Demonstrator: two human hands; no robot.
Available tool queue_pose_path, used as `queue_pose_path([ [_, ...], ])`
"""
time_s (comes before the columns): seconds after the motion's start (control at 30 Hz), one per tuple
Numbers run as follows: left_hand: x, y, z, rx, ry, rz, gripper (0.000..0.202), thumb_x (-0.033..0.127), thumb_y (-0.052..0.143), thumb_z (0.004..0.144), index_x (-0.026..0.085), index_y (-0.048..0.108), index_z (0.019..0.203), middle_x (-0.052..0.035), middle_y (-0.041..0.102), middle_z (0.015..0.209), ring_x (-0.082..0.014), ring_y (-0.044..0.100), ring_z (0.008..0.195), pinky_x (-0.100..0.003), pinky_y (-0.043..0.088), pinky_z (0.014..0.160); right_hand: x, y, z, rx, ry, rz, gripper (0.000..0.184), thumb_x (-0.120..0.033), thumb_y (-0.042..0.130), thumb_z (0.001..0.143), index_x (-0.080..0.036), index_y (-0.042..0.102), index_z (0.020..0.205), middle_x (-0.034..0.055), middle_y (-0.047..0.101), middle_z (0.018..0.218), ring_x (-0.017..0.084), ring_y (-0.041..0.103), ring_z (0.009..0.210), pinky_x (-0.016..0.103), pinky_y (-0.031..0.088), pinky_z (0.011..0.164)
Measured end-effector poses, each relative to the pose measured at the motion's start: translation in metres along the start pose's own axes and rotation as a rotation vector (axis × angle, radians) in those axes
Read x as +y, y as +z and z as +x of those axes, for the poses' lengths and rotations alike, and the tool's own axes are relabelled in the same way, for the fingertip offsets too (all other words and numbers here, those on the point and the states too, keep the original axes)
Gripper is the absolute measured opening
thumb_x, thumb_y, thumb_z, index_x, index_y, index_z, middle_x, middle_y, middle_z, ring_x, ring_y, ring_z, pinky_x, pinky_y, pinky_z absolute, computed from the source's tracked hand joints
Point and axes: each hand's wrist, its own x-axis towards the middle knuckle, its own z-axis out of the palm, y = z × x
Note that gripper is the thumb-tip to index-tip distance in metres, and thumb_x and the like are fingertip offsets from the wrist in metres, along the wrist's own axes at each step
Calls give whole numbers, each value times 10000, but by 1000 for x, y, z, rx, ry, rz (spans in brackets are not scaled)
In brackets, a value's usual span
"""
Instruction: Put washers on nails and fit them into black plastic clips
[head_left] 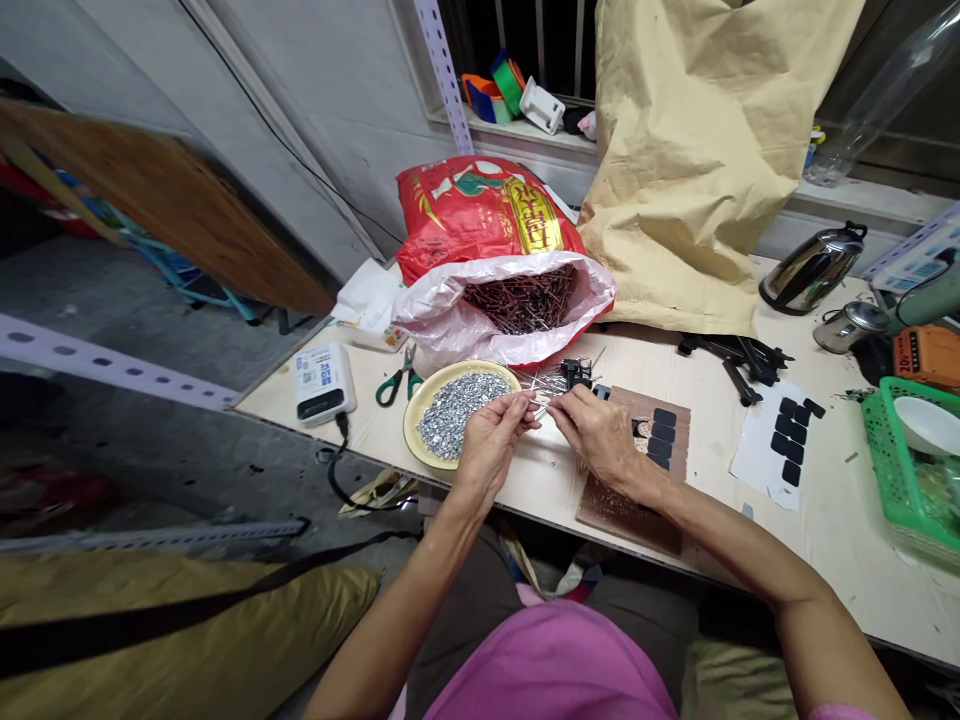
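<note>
Both hands – left hand (491, 440) and right hand (596, 432) – pinch 1 thin metal pin (541, 404) beside the round yellow plate of silver bits (414, 412).

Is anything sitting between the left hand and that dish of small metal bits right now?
Nothing visible does. The left hand hovers at the right rim of the yellow dish, pinching a thin metal pin together with the right hand. The green-handled scissors lie on the dish's far left side, out of the way.
</note>
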Motion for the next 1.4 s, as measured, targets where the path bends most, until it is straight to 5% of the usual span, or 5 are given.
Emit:
queue_pose_path([
  [0.3, 2, 0, -5, 9, 224, 381, 287, 389, 765, 613, 147, 695, 750, -1, 639, 658, -104, 564, 576, -247, 452, 617, 0, 5, -8, 106, -77, -129, 293, -250, 396, 990, -186, 635, 832, 28, 615, 728, 118, 518, 626, 273, 268, 560],
  [0.83, 0, 2, -5, -105, -66, 102, 408, 393, 852, 486, 128, 681, 745, -2, 646, 641, -76, 563, 555, -218, 490, 587, 4, 0, -19, 100, -148, -236, 304, -175, 356, 994, -202, 636, 878, 33, 625, 758, 150, 488, 694, 306, 279, 609],
  [1.1, -6, 3, -5, -117, 30, 206, 364, 408, 825, 525, 134, 660, 700, 16, 608, 567, -78, 542, 498, -226, 461, 564, 8, 1, -21, 12, -56, -93, 264, -212, 405, 985, -189, 644, 875, 40, 621, 762, 144, 521, 718, 285, 297, 610],
  [1.27, -3, 4, -8, -120, 92, 379, 334, 419, 774, 588, 138, 676, 741, 13, 615, 600, -101, 571, 536, -236, 456, 592, 15, 1, -22, -135, 134, 273, 204, -279, 449, 972, -188, 616, 899, 8, 658, 832, 115, 582, 709, 224, 350, 588],
  [1.4, -4, 3, -6, -145, 72, 394, 339, 437, 763, 596, 140, 668, 730, 0, 628, 637, -103, 563, 540, -245, 451, 603, 18, 2, -24, -64, 59, 210, 175, -293, 475, 958, -186, 613, 948, 27, 653, 866, 126, 582, 730, 232, 357, 612],
])
